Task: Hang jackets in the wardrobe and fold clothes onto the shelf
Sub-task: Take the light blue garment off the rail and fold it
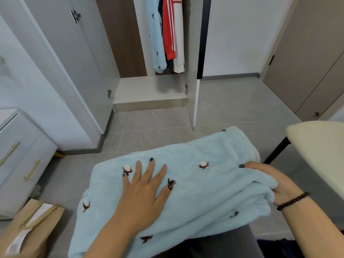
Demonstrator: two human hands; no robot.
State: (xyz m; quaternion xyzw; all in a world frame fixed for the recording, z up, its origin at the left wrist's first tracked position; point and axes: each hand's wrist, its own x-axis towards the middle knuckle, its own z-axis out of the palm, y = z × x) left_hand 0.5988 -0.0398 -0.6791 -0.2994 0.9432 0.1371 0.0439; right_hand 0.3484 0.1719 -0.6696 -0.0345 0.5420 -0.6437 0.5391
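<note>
Hands on folded blue fleece garment (195, 183) over grey tile floor (232, 108): left hand (143, 190) flat, right hand (275, 181) gripping its edge.

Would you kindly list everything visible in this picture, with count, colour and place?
Fleecy folded garment with a cotton-boll print: one, pale blue, across the person's lap.
Hanging clothes: at least three, pale blue, red with white stripes, white, inside the open wardrobe.
Drawer unit with brass handles: one, white, far left.
Paper bag: one, brown, on the floor at lower left.
Padded chair seat: one, cream, at right.
Beaded bracelet: one, dark, on the right wrist.
Hands: left hand flat on the garment; right hand grips its bunched right end.
</note>
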